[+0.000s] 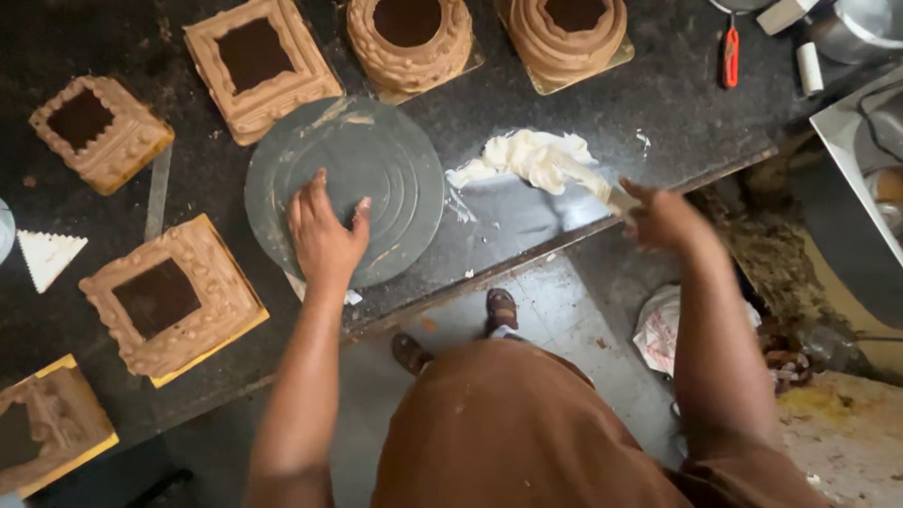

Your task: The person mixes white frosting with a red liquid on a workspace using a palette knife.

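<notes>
Head view, looking down on a dark stone counter [583, 103].

Round grey turntable [344, 188] — bare of cake, streaked with cream, set at the counter's near edge. The left hand [324, 235] is laid flat on it, fingers loosely spread, thumb apart.

White cream heap [527, 158] — piled straight on the counter, just right of the turntable. A cream-coated blade [588, 181] is seen running from the heap to the right hand [663, 218]; the fingers are closed around its handle, which is hidden in the grip and blurred.

Cakes, brown piped borders, dark centres, each on a gold board: four square cakes [169, 293] at left, the lowest one cut off by the picture's edge; two round cakes [410, 39] along the top, also cropped.

White toothed scraper [47, 256] — triangular, far left.

Orange-handled tool [730, 55] and metal vessel [856, 28], upper right — partly cut off, contents not discernible.

Crumpled white bag [660, 329] on the floor, beside the arm.
</notes>
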